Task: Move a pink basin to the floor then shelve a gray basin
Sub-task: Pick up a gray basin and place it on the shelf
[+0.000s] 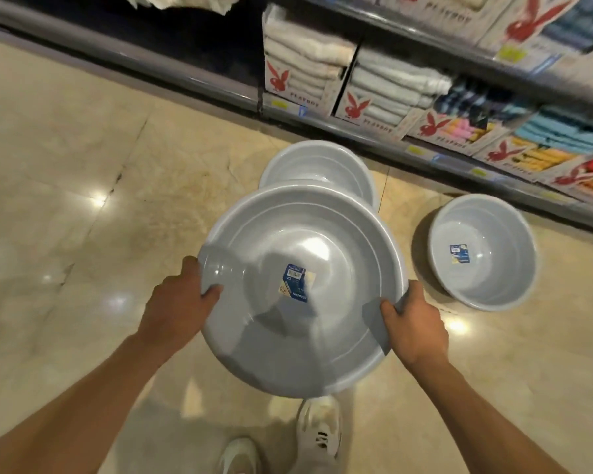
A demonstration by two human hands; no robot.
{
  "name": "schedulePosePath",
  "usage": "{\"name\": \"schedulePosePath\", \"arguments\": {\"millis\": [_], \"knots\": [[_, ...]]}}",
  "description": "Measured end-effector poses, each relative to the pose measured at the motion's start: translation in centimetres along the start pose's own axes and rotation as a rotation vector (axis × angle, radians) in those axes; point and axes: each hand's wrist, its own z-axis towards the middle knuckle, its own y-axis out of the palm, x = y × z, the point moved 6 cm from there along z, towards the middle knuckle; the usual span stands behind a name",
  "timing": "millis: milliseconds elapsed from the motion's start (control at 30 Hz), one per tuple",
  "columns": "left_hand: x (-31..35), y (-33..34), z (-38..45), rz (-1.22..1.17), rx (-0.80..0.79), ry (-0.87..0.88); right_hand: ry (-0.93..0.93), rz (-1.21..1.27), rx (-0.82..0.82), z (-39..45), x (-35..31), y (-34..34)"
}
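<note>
Your shoes (317, 432): planted on the floor (83, 200) just under the load, so you stand square to it.
Left hand (182, 299): clamped on the rim of the gray basin (302, 289), thumb inside.
Right hand (413, 328): gripping the opposite rim, which keeps the wide bowl level.
Gray basin: held mouth-up above the floor, clear of the shelving.
Floor basins: a second basin (317, 165) beyond it, a third basin (481, 251) to the right, both waiting.
Pink basin: not in view.
Shelf (425, 155): farthest, stacked with boxed towels (322, 70); likely your destination.
</note>
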Motion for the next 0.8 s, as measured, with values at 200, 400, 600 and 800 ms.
{"name": "schedulePosePath", "arguments": {"millis": [200,400,600,800], "knots": [[6.2,-2.1,5.9,0.007,0.018,0.066,0.054,0.104,0.073,5.6,0.0,-3.1],[9.5,-0.3,12.4,0.024,-0.019,0.031,0.047,0.074,0.076,12.5,0.2,-3.6],[9.7,2.4,18.1,-0.005,-0.062,0.020,0.108,0.158,0.073,18.5,-0.3,-0.9],[9.2,5.4,24.1,0.067,-0.074,0.017,0.120,0.169,0.109,23.7,-0.5,3.3]]}}
